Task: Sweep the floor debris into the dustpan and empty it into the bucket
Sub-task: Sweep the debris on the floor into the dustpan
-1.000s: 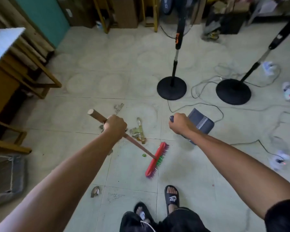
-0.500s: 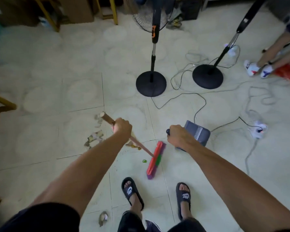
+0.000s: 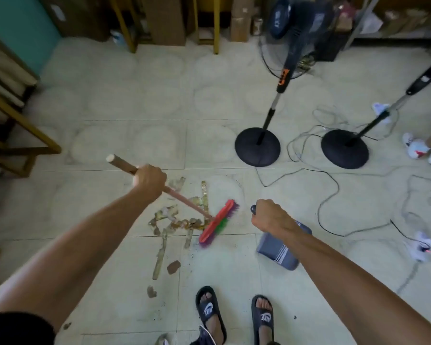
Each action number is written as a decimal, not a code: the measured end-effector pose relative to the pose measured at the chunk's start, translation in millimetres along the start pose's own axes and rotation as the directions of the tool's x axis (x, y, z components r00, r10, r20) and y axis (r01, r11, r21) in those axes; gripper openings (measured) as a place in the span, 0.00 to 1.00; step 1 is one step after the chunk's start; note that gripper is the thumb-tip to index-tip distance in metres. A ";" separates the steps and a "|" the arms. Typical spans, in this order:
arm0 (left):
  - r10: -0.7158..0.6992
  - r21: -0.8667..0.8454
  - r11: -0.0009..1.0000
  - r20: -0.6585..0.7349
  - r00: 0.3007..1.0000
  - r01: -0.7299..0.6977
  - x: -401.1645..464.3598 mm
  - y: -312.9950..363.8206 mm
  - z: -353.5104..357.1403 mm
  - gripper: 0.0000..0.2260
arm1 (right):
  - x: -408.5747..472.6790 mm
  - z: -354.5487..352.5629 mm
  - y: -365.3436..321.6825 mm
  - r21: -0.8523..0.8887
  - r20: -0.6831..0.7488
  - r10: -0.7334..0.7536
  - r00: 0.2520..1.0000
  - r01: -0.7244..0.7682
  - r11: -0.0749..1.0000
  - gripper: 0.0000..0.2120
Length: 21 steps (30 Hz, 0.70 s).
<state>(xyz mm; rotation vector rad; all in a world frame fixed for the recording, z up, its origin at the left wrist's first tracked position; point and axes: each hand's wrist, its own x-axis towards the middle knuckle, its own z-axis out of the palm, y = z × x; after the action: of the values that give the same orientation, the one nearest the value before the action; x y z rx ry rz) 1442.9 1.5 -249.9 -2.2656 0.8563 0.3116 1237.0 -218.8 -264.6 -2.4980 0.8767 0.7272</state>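
My left hand grips the wooden handle of a broom. Its red head with purple and green bristles rests on the tiled floor. Left of the head lies a scatter of brown debris, strips and chips, with more pieces closer to my feet. My right hand holds the dark handle of a grey-blue dustpan, which hangs just right of the broom head, partly hidden under my forearm. No bucket shows in this view.
Two fan stands with round black bases stand ahead right, with cables looping over the floor. Wooden furniture legs sit at left, boxes along the back wall. Another person's shoes are at far right. My sandalled feet are below.
The view has swung back left and the debris pile now lies beside the broom head. The dustpan has dropped lower, from beyond my right hand to below it.
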 end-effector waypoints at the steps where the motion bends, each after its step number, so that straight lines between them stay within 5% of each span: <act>1: -0.054 0.001 0.999 -0.004 0.999 0.054 -1.2 -16.0 -3.8 0.08 | 4.2 -4.5 -8.8 -0.012 -0.007 -0.028 1.000 0.028 1.000 0.08; 4: -0.234 0.075 0.970 0.061 0.970 0.230 -2.8 -52.0 -18.9 0.08 | 20.3 -23.4 -32.5 -0.040 -0.024 -0.095 0.995 0.094 0.995 0.07; 6: -0.336 0.034 0.941 0.226 0.914 0.338 -0.3 -68.4 -23.3 0.10 | 35.1 -38.0 -47.1 -0.053 -0.035 -0.140 0.990 0.138 0.989 0.09; 9: -0.198 -0.247 0.905 0.474 0.858 0.346 20.3 -74.5 -7.9 0.10 | 63.3 -56.8 -69.4 -0.066 -0.026 -0.201 0.979 0.199 0.978 0.04; 15: -0.283 -0.478 0.745 0.406 0.869 0.466 83.0 -25.9 66.0 0.13 | 134.5 -70.1 -95.4 -0.148 0.038 -0.279 0.959 0.282 0.948 0.07; 21: -0.184 -0.596 0.608 0.536 0.824 0.524 130.6 62.9 117.7 0.16 | 187.3 -69.4 -108.1 -0.242 0.087 -0.339 0.937 0.350 0.905 0.08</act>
<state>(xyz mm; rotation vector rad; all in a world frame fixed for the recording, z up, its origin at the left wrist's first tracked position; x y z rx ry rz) 1502.2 -17.6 -426.0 -2.8429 -0.0355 1.0730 1457.4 -261.4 -299.4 -2.7456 0.3218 0.8067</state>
